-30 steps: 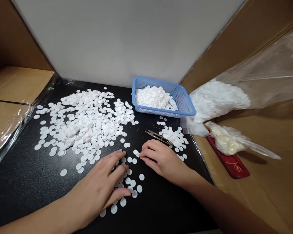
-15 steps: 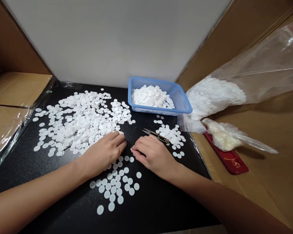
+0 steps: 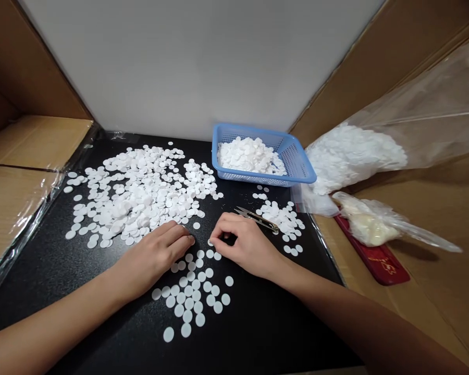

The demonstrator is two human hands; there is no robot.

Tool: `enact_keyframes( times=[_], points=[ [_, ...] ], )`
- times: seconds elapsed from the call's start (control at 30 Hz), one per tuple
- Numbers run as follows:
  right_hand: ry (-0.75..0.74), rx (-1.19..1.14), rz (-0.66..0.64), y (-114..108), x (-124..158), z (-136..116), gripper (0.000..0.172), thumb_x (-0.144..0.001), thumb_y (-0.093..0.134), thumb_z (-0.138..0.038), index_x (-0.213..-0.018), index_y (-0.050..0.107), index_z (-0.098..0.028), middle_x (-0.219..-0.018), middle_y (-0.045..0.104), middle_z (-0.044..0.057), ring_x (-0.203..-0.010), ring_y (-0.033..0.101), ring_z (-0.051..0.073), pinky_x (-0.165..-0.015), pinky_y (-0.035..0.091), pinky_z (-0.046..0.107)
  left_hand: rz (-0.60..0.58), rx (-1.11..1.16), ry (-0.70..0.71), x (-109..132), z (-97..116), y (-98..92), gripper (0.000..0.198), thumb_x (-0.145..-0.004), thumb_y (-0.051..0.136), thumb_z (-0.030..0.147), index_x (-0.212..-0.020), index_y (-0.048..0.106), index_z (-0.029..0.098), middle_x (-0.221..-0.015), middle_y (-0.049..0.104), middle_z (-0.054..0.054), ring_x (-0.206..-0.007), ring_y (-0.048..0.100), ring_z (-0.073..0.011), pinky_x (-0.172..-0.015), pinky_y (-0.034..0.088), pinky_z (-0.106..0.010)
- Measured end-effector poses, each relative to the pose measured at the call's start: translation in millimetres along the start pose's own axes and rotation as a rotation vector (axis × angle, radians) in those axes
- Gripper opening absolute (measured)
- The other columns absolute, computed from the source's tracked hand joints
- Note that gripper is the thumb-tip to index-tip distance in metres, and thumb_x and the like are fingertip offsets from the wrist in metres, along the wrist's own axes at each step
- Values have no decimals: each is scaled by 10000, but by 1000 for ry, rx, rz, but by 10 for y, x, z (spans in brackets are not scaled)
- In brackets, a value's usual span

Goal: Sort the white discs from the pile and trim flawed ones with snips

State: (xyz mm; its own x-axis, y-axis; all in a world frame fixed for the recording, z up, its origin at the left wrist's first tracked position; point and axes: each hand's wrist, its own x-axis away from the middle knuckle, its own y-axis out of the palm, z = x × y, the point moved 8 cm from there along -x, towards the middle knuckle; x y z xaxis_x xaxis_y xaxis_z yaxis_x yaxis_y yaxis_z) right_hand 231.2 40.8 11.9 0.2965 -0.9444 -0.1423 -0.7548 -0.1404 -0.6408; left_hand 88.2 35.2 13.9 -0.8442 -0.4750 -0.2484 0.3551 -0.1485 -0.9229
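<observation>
Thumb and forefinger of my right hand (image 3: pixel 246 245) are pinched together at the table top, with a small white round disc (image 3: pixel 210 242) at their tips. Facing it, my left hand (image 3: pixel 154 255) rests low with its fingers bent and close together; the edge of a disc (image 3: pixel 193 240) shows by its fingertips, but the thumb and anything under the fingers are hidden. A loose group of flat white discs (image 3: pixel 188 302) lies just in front of both hands. Beyond my left hand spreads a big pile of the same discs (image 3: pixel 140 192).
A blue plastic basket (image 3: pixel 263 180) partly filled with discs stands at the back. Thread snips (image 3: pixel 258 217) lie beside a smaller disc pile (image 3: pixel 283 216). To the right are a clear bag of discs (image 3: pixel 352 153), a knotted plastic bag (image 3: pixel 369 221) and a red case (image 3: pixel 386 265).
The view has shifted slightly, moving the scene rightward. My left hand has drawn back to the left, uncovering discs near the pile. My right thumb and forefinger have come together in a rounder pinch.
</observation>
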Motion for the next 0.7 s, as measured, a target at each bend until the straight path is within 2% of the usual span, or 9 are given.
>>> enact_keyframes(
  times=[0.13, 0.27, 0.33, 0.43, 0.6, 0.7],
  points=[
    [61, 112, 36, -49, -60, 99, 184, -875, 651, -84, -730, 620, -194, -734, 600, -27, -700, 549, 131, -699, 410, 282, 6, 15, -60, -126, -17, -23, 220, -1009, 418, 118, -951, 629, 142, -876, 621, -58, -750, 566, -187, -629, 444, -295],
    [78, 164, 17, -46, -66, 191, 115, -893, 658, -129, -823, 602, -200, -808, 592, -7, -709, 556, 141, -660, 429, 275, 8, -1, -78, -254, -66, 36, 235, -979, 420, 88, -836, 596, 150, -804, 562, -42, -712, 524, -187, -608, 403, -296],
    [67, 164, 27, -82, -40, 202, 89, -912, 618, -122, -887, 601, -206, -853, 605, 7, -739, 580, 152, -668, 452, 278, -1, 29, -113, -292, -132, 78, 223, -957, 430, 79, -825, 588, 163, -804, 553, -39, -716, 523, -189, -603, 401, -291],
    [54, 150, 16, -141, 15, 201, 148, -941, 531, -90, -927, 612, -213, -909, 643, 22, -824, 621, 165, -738, 484, 296, 5, 142, -205, -305, -242, 76, 199, -941, 453, 101, -836, 604, 178, -832, 592, -40, -736, 568, -186, -611, 426, -280],
    [95, 137, -76, -179, 78, 212, 178, -920, 526, -72, -906, 627, -217, -908, 649, 21, -846, 627, 172, -770, 495, 320, -46, 386, -410, -250, -341, 33, 122, -904, 550, 148, -868, 650, 207, -836, 682, -2, -728, 637, -164, -643, 476, -258],
    [121, 140, -174, -130, 109, 193, 166, -894, 577, -64, -836, 615, -214, -858, 641, 4, -823, 612, 166, -745, 479, 311, -50, 400, -447, -234, -341, 33, 118, -897, 549, 168, -863, 654, 210, -838, 692, -1, -734, 650, -170, -644, 486, -264]
  ],
)
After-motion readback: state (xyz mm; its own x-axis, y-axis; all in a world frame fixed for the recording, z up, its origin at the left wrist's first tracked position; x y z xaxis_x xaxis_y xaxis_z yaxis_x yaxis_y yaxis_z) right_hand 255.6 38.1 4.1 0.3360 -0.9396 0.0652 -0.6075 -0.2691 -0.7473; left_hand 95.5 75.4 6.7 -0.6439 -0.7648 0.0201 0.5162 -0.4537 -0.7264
